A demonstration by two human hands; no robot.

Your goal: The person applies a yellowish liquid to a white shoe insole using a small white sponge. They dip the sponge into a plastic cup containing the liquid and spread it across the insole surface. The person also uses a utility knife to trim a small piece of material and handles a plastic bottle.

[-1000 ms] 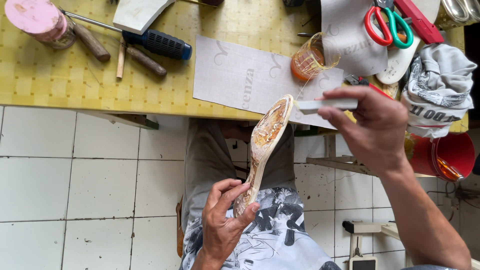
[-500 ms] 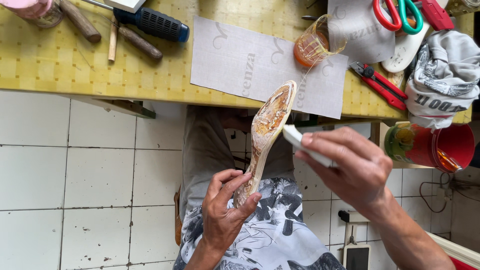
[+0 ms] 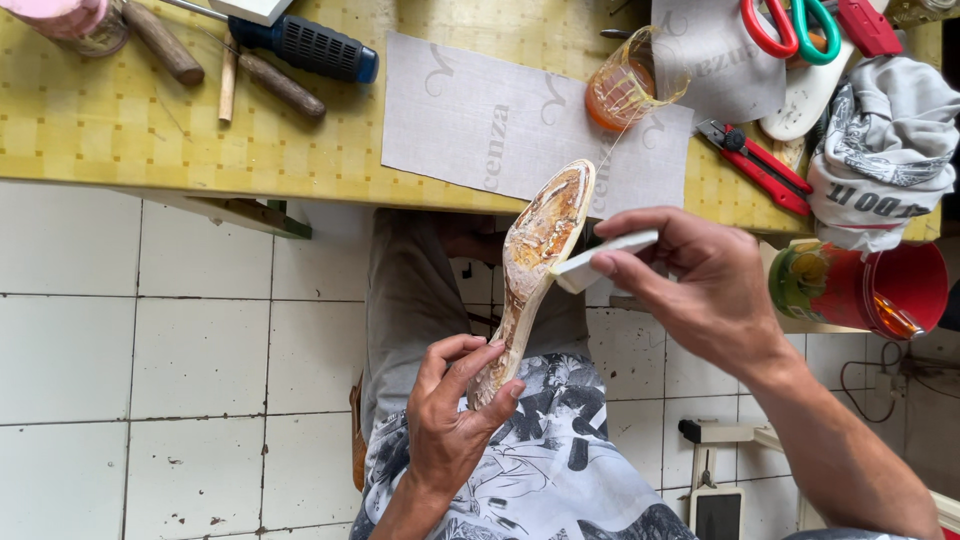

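My left hand (image 3: 455, 415) grips the heel end of a tan shoe sole (image 3: 535, 250) smeared with glue, and the sole tilts up toward the table edge. My right hand (image 3: 705, 290) pinches a small flat white applicator (image 3: 600, 258) whose tip touches the sole's right edge near the forefoot. A thin strand of glue runs from the sole's toe up to a plastic cup of orange glue (image 3: 625, 85) on the yellow table (image 3: 130, 130).
On the table lie grey paper sheets (image 3: 480, 120), a blue-handled screwdriver (image 3: 310, 47), wooden-handled tools (image 3: 280, 85), red pliers (image 3: 760, 165), scissors (image 3: 790, 25) and a printed cloth (image 3: 885, 150). A red bucket (image 3: 900, 290) stands at right. White floor tiles (image 3: 180, 370) lie at left.
My right hand carried the white applicator down from beside the table edge to the sole's right side. My left hand kept hold of the sole, and the view shifted slightly.
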